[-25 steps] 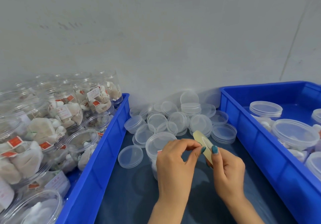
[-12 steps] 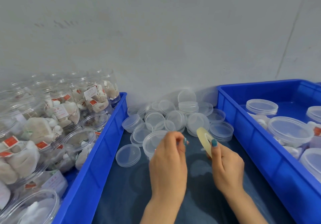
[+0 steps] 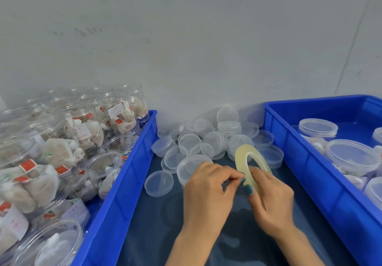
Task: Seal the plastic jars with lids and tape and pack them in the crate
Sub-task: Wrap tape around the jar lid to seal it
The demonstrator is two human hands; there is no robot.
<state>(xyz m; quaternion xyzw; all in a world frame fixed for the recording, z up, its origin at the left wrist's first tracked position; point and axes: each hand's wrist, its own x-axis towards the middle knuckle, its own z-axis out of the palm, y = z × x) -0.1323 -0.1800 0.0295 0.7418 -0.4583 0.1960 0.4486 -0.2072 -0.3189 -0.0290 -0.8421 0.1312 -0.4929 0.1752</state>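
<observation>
I am viewing the tape roll [image 3: 242,163] as a thin, pale yellow, translucent ring with a wide open centre. It is standing on edge above the dark blue work surface [image 3: 165,224], between the two crates. Its hole is facing right and slightly upward, and its long axis is running from upper left to lower right in the view.

The right hand [image 3: 270,199] is gripping the lower part of the roll, with the thumb lying on the near face. The left hand [image 3: 208,187] is curling its fingers and pinching thumb and forefinger at the roll's outer rim; I cannot tell whether a free tape end is lying between them.

A lidded jar [image 3: 192,166] is standing just behind the left hand. Loose clear lids [image 3: 206,139] are lying piled against the wall. The left crate [image 3: 124,183] is holding open filled jars [image 3: 82,141]. The right crate [image 3: 310,162] is holding capped jars [image 3: 349,156].
</observation>
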